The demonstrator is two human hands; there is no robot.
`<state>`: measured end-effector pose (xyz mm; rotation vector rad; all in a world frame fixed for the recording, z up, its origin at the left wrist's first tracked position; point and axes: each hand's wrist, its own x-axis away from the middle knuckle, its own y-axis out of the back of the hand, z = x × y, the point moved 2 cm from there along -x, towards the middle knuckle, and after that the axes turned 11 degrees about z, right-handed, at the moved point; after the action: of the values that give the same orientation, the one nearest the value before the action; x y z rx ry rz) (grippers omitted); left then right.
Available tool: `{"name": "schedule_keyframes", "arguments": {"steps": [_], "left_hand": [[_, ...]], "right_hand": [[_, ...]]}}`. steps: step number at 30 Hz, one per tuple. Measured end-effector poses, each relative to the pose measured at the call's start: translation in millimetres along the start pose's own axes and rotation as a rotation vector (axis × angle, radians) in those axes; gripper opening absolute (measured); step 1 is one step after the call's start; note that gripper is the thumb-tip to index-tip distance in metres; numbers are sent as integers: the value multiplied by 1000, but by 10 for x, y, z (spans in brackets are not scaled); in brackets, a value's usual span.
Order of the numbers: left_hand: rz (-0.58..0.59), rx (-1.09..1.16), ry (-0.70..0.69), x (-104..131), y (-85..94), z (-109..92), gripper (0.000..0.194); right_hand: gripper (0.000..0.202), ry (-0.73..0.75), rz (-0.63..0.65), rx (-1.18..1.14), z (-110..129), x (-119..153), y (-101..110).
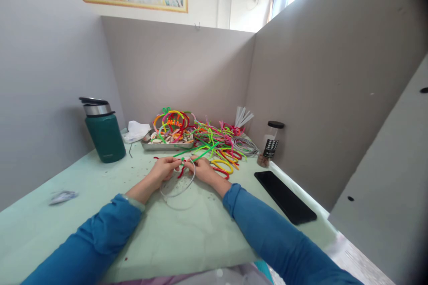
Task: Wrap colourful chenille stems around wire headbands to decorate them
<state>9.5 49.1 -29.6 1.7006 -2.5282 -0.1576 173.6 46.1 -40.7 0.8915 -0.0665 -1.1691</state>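
Blue sleeves (267,227); hands (162,170) on green pipe cleaner (207,151), grey loop (193,179)

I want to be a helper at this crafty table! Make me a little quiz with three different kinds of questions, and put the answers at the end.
1. True or false: the green bottle stands to the left of the metal tray.
2. Fill in: the clear jar has a ____ lid.
3. What curves in a loop just below the left hand and right hand?
A) a red ribbon
B) a pale wire
C) a blue string

Key: 1 true; 2 black; 3 B
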Motion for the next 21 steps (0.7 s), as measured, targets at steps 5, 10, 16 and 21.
{"name": "schedule_keyframes", "arguments": {"steps": [5,10,16,21], "left_hand": [[3,-24,11,13,-8,-23,39],[-7,-9,10,5,-23,-16,40],[-24,48,-39,13,-40,-23,41],[-26,36,-2,4,-25,-4,37]], "right_hand": [[34,-20,-25,8,-10,-7,4],[33,-38,-23,24,10,-4,7],[33,-53,-23,24,18,-4,18],[34,-56,-24,9,-5,-3,11]]}}
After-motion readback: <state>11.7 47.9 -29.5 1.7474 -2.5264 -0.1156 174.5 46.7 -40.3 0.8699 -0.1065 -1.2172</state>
